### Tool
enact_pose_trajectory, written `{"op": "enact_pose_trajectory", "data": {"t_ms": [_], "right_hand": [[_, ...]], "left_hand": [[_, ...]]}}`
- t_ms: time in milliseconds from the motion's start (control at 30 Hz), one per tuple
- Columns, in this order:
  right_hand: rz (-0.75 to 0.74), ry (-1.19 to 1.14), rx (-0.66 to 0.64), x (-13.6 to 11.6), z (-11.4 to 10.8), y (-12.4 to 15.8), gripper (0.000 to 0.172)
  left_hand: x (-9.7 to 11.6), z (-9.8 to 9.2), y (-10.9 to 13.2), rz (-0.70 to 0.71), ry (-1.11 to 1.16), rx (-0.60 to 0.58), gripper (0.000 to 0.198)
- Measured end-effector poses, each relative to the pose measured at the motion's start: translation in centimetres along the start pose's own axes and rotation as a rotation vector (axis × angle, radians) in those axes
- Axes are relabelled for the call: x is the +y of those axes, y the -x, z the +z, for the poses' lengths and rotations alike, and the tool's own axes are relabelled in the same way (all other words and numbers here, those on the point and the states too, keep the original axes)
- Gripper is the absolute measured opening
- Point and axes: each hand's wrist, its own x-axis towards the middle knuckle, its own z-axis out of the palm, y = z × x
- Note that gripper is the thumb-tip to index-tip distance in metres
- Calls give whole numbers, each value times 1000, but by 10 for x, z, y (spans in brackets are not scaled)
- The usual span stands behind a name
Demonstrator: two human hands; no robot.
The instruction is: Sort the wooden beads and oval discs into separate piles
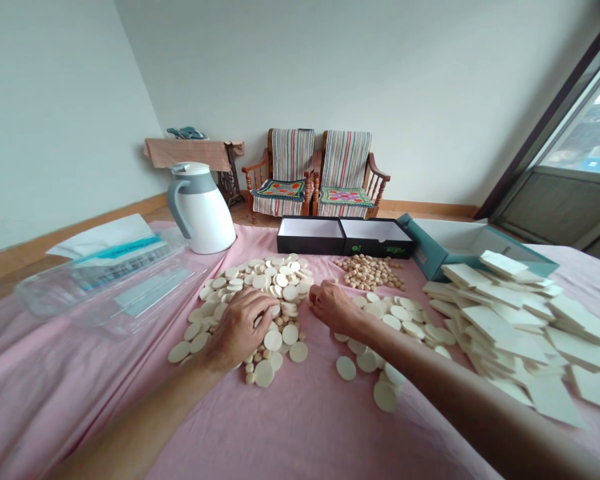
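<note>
A large heap of pale round wooden discs (273,341) lies on the pink cloth, with small wooden beads (250,368) mixed in. Over the left part of this heap lies my left hand (243,327), palm down, its fingers reaching across the discs and the thumb apart from them. My right hand (334,307) is at the heap's right edge, fingers curled together; whatever they may hold is hidden. Behind it is a separate pile of small beads (373,272). Under and beside my right wrist, a second group of discs (403,313) is spread out.
Square wooden tiles (495,327) are heaped at right, before a teal box (430,250). A black two-part box (310,245) stands at the back. At left are a white jug (210,217) and clear plastic packaging (130,280). Two chairs (293,157) stand beyond the cloth (300,433).
</note>
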Motion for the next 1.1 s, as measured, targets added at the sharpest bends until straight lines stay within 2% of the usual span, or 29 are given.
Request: {"op": "enact_pose_trajectory", "data": {"t_ms": [133,233,300,367,433,567,700,800,900,1033,1100], "right_hand": [[45,12,58,25,-20,-3,17],[175,74,151,59,-40,-11,22],[269,142,267,81,-53,-13,24],[283,170,369,95,-63,-10,26],[243,155,409,100,-67,-1,24],[132,49,372,89,-55,31,25],[-43,-105,306,59,-35,72,24],[-160,-79,200,38,-27,95,32],[-149,-8,132,30,-23,106,29],[-75,36,157,38,-20,108,18],[-70,23,200,45,-20,109,19]], "left_hand": [[-1,0,0,0,8,2,17],[-1,0,0,-5,11,-2,17],[-1,0,0,-6,12,0,17],[-1,-1,0,-5,14,6,17],[-1,-1,0,-2,14,10,17],[0,0,-1,-3,-1,13,17],[-1,1,0,-17,-16,25,18],[0,2,-1,-20,-22,28,18],[2,2,-1,-3,-22,23,17],[7,1,-3,5,-7,14,18],[10,1,-3,9,13,7,18]]}}
